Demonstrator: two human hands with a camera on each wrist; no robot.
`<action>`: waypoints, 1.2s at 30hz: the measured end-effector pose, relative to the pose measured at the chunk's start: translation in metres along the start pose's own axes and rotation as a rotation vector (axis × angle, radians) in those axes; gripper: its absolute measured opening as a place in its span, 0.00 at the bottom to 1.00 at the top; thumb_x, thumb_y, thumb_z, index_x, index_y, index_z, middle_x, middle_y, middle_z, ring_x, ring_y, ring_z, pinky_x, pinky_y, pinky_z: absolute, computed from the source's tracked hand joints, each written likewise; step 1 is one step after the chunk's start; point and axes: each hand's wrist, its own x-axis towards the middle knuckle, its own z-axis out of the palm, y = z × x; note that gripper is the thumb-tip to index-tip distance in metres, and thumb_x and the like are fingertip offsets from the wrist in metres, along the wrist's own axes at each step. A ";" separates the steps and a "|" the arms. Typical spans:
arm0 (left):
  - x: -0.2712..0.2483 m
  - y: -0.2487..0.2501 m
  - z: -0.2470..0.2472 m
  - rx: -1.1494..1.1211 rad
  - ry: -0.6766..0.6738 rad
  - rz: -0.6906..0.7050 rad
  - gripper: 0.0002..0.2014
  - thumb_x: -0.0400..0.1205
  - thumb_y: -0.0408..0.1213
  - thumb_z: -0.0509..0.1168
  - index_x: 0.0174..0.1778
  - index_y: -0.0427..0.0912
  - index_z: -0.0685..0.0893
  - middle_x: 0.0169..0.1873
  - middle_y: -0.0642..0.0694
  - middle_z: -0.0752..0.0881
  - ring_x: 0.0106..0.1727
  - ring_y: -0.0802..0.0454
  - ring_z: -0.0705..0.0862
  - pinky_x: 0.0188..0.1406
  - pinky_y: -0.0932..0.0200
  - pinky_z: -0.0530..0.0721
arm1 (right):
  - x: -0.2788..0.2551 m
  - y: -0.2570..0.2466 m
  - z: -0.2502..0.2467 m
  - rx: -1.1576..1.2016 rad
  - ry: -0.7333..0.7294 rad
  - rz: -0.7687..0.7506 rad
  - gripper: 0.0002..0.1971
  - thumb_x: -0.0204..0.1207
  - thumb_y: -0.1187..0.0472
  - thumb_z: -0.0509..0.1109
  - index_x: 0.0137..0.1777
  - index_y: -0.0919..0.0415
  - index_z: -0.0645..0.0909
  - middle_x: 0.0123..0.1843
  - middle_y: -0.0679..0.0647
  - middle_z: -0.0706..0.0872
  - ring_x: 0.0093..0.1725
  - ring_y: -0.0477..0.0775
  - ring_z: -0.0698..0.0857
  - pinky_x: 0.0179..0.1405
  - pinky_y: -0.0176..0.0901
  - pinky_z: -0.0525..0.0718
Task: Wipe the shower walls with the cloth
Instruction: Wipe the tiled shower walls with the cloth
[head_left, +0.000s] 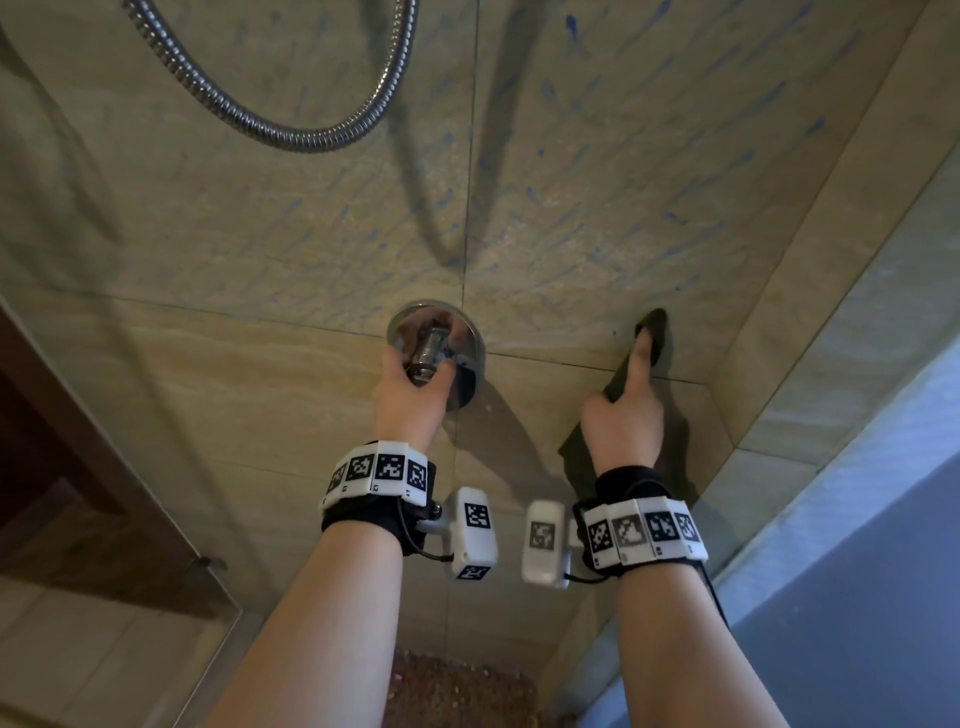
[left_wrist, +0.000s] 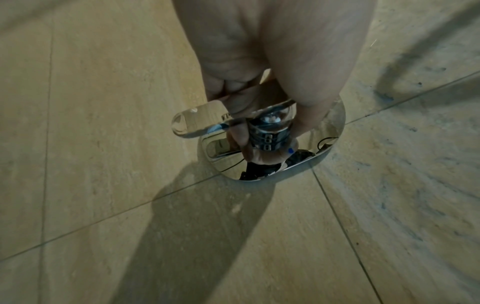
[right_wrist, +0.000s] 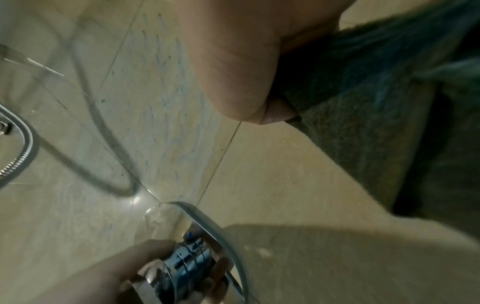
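Right hand (head_left: 626, 415) is pressing the dark cloth (head_left: 657, 332) against the wall (head_left: 597, 182) near its right corner, finger pointing up. Left hand (head_left: 410, 395) is wrapped around the tap handle (head_left: 428, 351). Blue streaks (cleaner, probably) cover the upper tiles, so most wiping looks left.

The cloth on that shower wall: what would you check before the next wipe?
1. Cloth pressed to the wall by the right hand: ok.
2. Index finger extended onto the cloth: ok.
3. Left hand gripping the chrome shower handle: ok.
4. Blue streaks left on the upper tiles: not ok.
5. Hose clear of the cloth: ok.
6. Water off: cannot tell.
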 end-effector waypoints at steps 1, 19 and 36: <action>0.000 0.000 0.000 0.002 -0.002 0.000 0.16 0.81 0.43 0.68 0.60 0.42 0.72 0.48 0.44 0.82 0.48 0.39 0.84 0.39 0.50 0.82 | 0.002 -0.003 -0.001 0.042 0.010 -0.004 0.44 0.76 0.70 0.58 0.83 0.37 0.42 0.50 0.53 0.80 0.42 0.56 0.82 0.45 0.53 0.84; -0.002 0.001 -0.001 0.011 -0.007 0.002 0.19 0.81 0.42 0.67 0.65 0.40 0.72 0.49 0.43 0.82 0.47 0.42 0.83 0.41 0.49 0.83 | -0.005 0.004 0.014 -0.022 -0.109 -0.034 0.43 0.79 0.69 0.60 0.83 0.37 0.40 0.55 0.55 0.80 0.45 0.54 0.82 0.48 0.52 0.84; 0.002 -0.002 0.000 0.024 -0.006 0.012 0.22 0.81 0.43 0.67 0.67 0.39 0.72 0.55 0.38 0.83 0.52 0.41 0.84 0.43 0.49 0.83 | -0.004 0.009 0.013 0.181 -0.001 0.137 0.46 0.77 0.71 0.58 0.83 0.39 0.35 0.46 0.53 0.79 0.42 0.57 0.82 0.51 0.57 0.85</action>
